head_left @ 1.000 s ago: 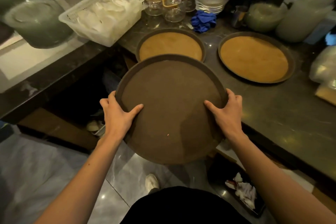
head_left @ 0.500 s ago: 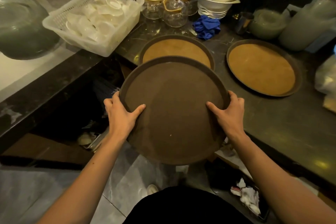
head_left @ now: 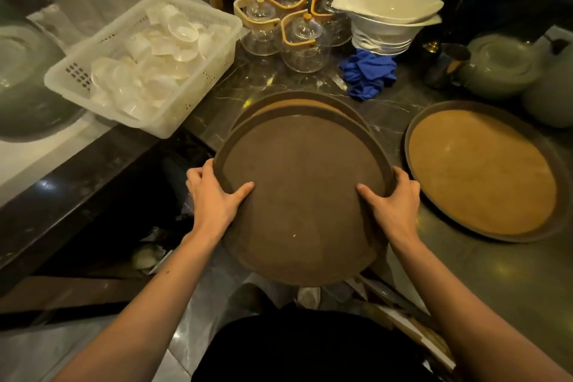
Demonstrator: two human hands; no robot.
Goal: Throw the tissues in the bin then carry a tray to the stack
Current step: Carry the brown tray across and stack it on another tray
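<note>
Sitting at the far left on the dark counter (head_left: 310, 88), a white basket (head_left: 192, 115) holds a heap of small white dishes (head_left: 155, 65). Just right of it, the person's left hand (head_left: 214, 198) grips the left rim of a round dark brown tray (head_left: 304, 195), thumb laid flat across the tray's top face and the other fingers curled under the edge. The right hand (head_left: 395, 201) takes the opposite rim the same way, thumb on top, fingers wrapped around the outside. The tray is tilted, its far edge overlapping a second tray (head_left: 294, 99) lying on the counter, its near edge out past the counter over the floor. Behind stand glass teapots (head_left: 302, 40), stacked white bowls (head_left: 387, 22) and a crumpled blue cloth (head_left: 369, 73). Farther right, a third tray (head_left: 483, 170) with a tan surface lies flat, apart from the held one.
</note>
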